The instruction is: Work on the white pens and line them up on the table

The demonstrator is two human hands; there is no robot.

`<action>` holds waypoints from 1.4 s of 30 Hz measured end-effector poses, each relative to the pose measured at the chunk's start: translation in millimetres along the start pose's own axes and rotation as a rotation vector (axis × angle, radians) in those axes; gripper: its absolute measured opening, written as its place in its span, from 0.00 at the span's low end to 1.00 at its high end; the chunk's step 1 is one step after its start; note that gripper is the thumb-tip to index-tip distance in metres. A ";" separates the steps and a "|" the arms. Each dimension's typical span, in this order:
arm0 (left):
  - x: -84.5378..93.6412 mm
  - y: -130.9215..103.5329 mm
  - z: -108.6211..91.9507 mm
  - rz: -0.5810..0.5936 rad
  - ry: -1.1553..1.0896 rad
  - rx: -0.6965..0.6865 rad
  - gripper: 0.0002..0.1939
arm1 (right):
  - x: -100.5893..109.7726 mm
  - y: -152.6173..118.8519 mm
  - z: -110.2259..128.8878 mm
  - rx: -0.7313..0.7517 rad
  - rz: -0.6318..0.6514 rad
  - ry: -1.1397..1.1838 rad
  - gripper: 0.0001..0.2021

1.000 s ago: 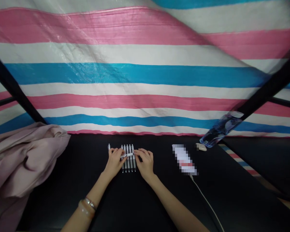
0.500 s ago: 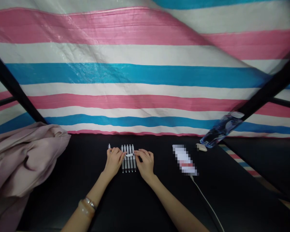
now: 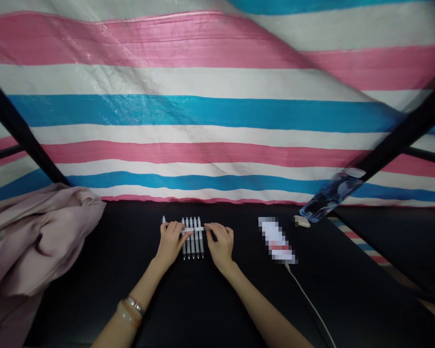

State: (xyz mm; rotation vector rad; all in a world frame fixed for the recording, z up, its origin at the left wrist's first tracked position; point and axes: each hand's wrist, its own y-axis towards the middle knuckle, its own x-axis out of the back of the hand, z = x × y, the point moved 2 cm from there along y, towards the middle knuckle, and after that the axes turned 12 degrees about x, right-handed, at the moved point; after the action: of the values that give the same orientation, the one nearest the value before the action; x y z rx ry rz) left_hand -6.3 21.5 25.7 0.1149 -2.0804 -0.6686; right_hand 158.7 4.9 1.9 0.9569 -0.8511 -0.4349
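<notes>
A white pen (image 3: 198, 229) is held level between my two hands, across a row of several white and grey pens (image 3: 193, 249) lying side by side on the black tabletop. My left hand (image 3: 171, 240) pinches its left end. The fingertips of my right hand (image 3: 220, 243) are closed on its right end, where a dark part shows. Behind my left fingers, the top of another white pen (image 3: 163, 219) sticks out; the rest of it is hidden.
A bunched pinkish cloth (image 3: 50, 232) covers the left side of the black table (image 3: 188, 304). To the right are a blurred-out phone (image 3: 276, 240) with a white cable (image 3: 308, 297), a small pale object (image 3: 303, 221) and a leaning clear bottle (image 3: 331, 195). A striped sheet (image 3: 203, 111) hangs behind.
My right hand has shifted slightly to the right. More of the white pen shows in a level line between my hands. My left hand has barely moved.
</notes>
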 end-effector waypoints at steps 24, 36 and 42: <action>-4.9 -0.9 6.5 -0.014 -0.004 0.145 0.22 | 0.2 0.4 3.4 0.057 -0.011 0.005 0.12; -1.5 0.1 10.5 -0.078 0.037 0.252 0.23 | 0.1 4.9 7.7 0.144 0.241 0.104 0.15; -1.7 0.7 10.2 -0.087 0.025 0.235 0.23 | -1.5 3.6 6.0 0.139 0.191 0.107 0.12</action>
State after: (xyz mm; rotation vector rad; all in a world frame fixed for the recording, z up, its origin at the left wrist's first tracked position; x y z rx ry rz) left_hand -13.3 26.9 20.4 0.3466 -2.1334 -0.4692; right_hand 152.9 4.5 6.1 1.0067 -0.8744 -0.1601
